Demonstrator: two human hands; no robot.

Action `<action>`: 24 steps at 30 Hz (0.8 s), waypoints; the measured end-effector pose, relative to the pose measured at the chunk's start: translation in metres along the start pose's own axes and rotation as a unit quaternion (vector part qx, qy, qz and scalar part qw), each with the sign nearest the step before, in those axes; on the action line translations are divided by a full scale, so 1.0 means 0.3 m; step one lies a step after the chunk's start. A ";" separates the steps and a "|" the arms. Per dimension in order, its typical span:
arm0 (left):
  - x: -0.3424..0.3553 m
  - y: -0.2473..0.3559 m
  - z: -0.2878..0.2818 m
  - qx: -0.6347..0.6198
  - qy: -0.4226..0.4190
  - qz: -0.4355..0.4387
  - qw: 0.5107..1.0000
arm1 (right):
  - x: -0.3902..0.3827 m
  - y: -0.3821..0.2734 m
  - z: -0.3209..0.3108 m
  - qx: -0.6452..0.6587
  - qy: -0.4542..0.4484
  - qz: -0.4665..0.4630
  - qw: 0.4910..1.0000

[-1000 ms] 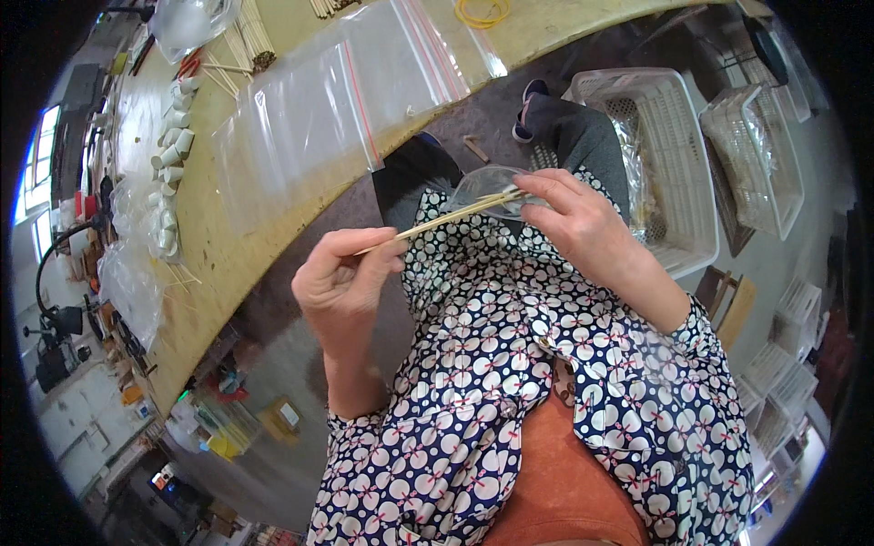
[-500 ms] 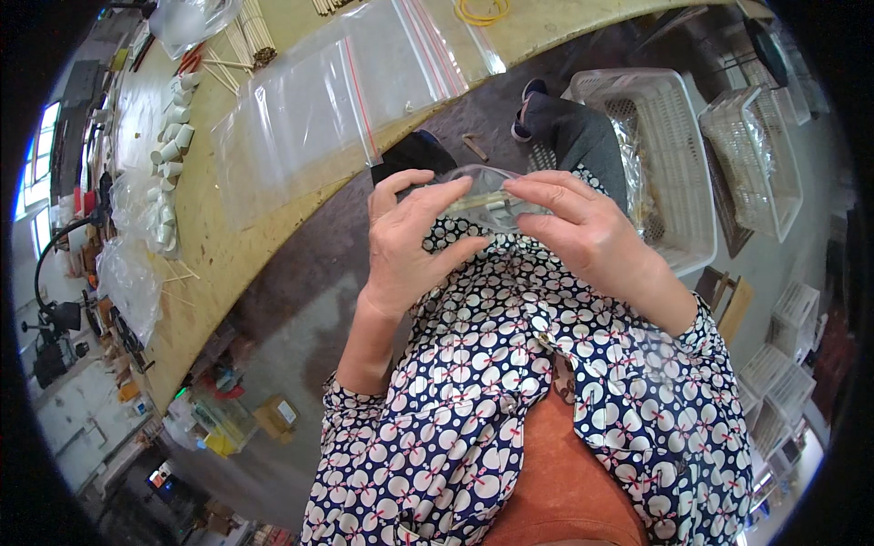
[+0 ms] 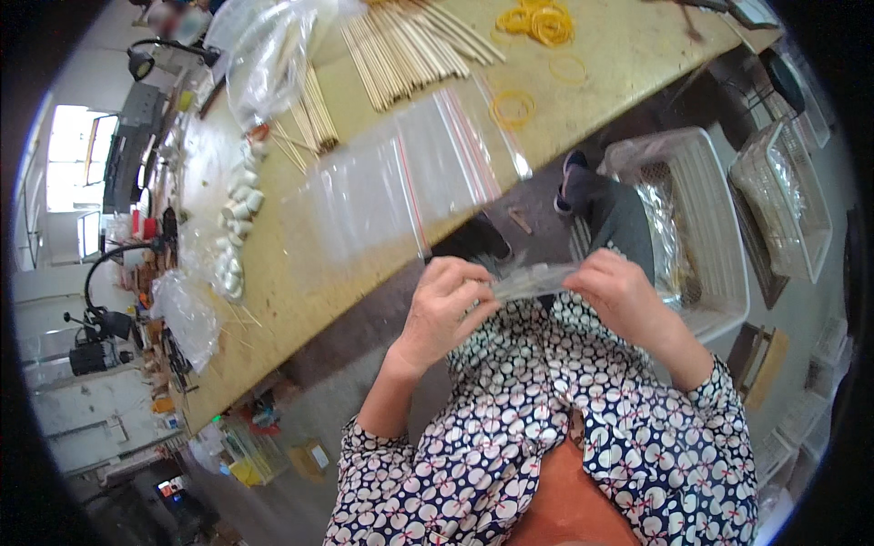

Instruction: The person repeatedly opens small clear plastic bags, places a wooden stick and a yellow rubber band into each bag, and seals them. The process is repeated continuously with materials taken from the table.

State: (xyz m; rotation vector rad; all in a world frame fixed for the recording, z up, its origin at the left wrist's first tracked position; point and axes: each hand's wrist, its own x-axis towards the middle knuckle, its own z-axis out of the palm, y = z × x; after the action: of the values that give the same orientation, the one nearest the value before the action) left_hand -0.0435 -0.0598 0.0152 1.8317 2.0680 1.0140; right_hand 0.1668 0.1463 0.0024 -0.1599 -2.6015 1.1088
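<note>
Both hands grip a small clear plastic bag (image 3: 529, 280) held level above my lap, its contents hard to make out. My left hand (image 3: 443, 307) pinches its left end; my right hand (image 3: 608, 291) pinches the other. Just beyond them on the yellowish table (image 3: 574, 100) lie flat clear zip bags with red seals (image 3: 360, 196), bundles of thin wooden sticks (image 3: 405, 50), yellow rubber bands (image 3: 533, 20) and a row of small white cups (image 3: 239, 207).
Right of my legs stand a white plastic basket with shiny packets (image 3: 710, 232) and a second basket (image 3: 789, 196). More stacked baskets (image 3: 810, 396) are at lower right. Along the left are black gooseneck lamps (image 3: 116, 324) and crumpled plastic bags (image 3: 182, 309).
The sticks are now enclosed in the bag. My left hand has moved right and closed on the bag's end. The view has tilted up, showing more of the table.
</note>
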 end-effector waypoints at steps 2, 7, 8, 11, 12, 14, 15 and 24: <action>0.066 0.007 -0.065 -0.042 -0.022 -0.013 0.999 | 0.001 -0.003 -0.018 0.005 0.031 -0.008 0.999; 0.359 -0.053 -0.226 0.035 0.050 -0.170 0.984 | -0.005 0.005 0.000 -0.026 0.069 -0.028 0.997; 0.452 -0.102 -0.241 0.063 0.073 -0.167 0.981 | -0.005 0.003 0.004 -0.033 0.073 -0.027 0.996; 0.718 -0.317 -0.267 0.169 0.065 -0.212 0.960 | -0.009 0.002 0.017 -0.056 0.076 -0.012 0.995; 0.772 -0.389 -0.276 0.207 0.072 -0.209 0.953 | -0.011 0.002 0.015 -0.057 0.077 -0.013 0.995; 0.875 -0.506 -0.273 0.263 0.057 -0.214 0.939 | -0.021 0.011 0.022 -0.063 0.083 -0.003 0.995; 0.936 -0.500 -0.263 0.284 0.034 -0.221 0.932 | -0.034 0.025 0.026 -0.066 0.088 0.004 0.994; 1.026 -0.598 -0.296 -0.007 -0.048 -0.423 0.905 | -0.048 0.060 -0.002 -0.043 0.112 0.006 0.993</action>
State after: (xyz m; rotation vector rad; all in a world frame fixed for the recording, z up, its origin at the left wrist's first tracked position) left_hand -0.3023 0.1965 0.0614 0.7541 2.3888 0.6561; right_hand 0.1804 0.1562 -0.0136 -0.3002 -2.4514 0.9246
